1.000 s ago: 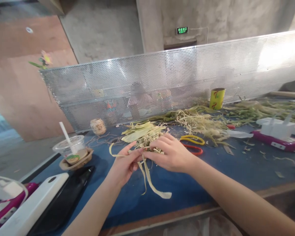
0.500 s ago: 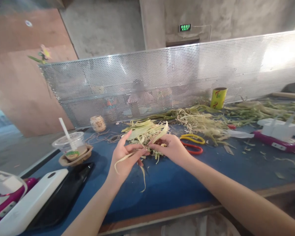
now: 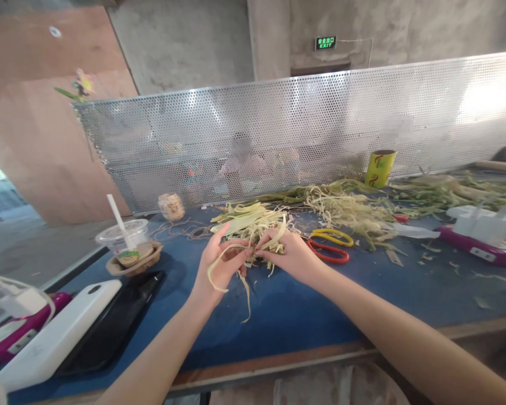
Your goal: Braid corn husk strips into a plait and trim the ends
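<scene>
Pale green plant-leaf strips, resembling corn husk, run between my two hands over the blue table. My left hand point(image 3: 217, 267) is closed in a pinch, thumb against fingers, on a thin leaf strip point(image 3: 248, 301) whose tail dangles towards the table. Another strip end curls over its thumb side. Fingertips of my right hand point(image 3: 293, 253), almost touching the left ones, pinch a strip point(image 3: 279, 233) that sticks up past the knuckles. The exact meeting point is hidden by fingers. Right behind both hands lies a heap of leaf strips point(image 3: 248, 216).
Red- and yellow-handled scissors point(image 3: 329, 259) lie right of my right hand, near more shredded leaves point(image 3: 346, 214) and a yellow tube point(image 3: 380, 169). Left are a lidded cup point(image 3: 130, 239), a white device point(image 3: 63, 332) and a black tablet point(image 3: 113, 323). A perforated metal screen point(image 3: 278, 129) stands behind.
The view has shifted slightly, so the scene sits further right. The strip end over my left hand now curls in a tighter loop. Both hands keep their pinch close together.
</scene>
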`<action>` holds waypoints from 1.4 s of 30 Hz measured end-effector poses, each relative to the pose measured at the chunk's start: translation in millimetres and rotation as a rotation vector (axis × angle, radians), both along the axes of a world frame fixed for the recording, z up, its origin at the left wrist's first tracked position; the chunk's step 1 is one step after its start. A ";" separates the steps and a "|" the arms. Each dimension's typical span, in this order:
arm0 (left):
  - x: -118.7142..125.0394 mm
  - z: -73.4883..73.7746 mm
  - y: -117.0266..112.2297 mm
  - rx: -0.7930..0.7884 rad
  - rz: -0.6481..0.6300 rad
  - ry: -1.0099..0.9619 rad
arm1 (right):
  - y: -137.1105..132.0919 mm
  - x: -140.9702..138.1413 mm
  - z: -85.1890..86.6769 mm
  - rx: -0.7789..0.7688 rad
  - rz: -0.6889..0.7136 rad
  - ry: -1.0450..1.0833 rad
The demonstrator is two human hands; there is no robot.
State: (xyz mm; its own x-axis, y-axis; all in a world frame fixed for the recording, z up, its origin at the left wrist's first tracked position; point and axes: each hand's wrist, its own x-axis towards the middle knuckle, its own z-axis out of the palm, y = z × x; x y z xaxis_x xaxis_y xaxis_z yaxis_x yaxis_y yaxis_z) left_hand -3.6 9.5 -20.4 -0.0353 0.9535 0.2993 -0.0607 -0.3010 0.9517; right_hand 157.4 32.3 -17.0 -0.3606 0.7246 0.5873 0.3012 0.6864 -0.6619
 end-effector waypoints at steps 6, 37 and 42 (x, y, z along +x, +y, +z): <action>2.0 -0.7 -0.3 -0.054 -0.020 -0.098 | 2.6 -1.6 -2.7 -0.205 0.069 0.073; -3.4 2.9 2.9 -0.149 -0.009 -0.173 | -9.1 7.0 -10.8 0.937 -0.275 -0.464; -2.1 0.5 5.2 -0.071 0.011 -0.124 | -19.6 1.4 -6.5 1.246 -0.335 -0.535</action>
State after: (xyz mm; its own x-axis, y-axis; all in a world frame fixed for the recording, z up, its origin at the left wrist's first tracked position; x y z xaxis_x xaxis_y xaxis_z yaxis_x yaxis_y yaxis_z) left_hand -5.6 14.7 -20.0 -0.0783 0.9715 0.2239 -0.1767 -0.2345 0.9559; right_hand 158.8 12.8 -23.5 -0.6588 -0.0712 0.7489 0.5852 0.5770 0.5697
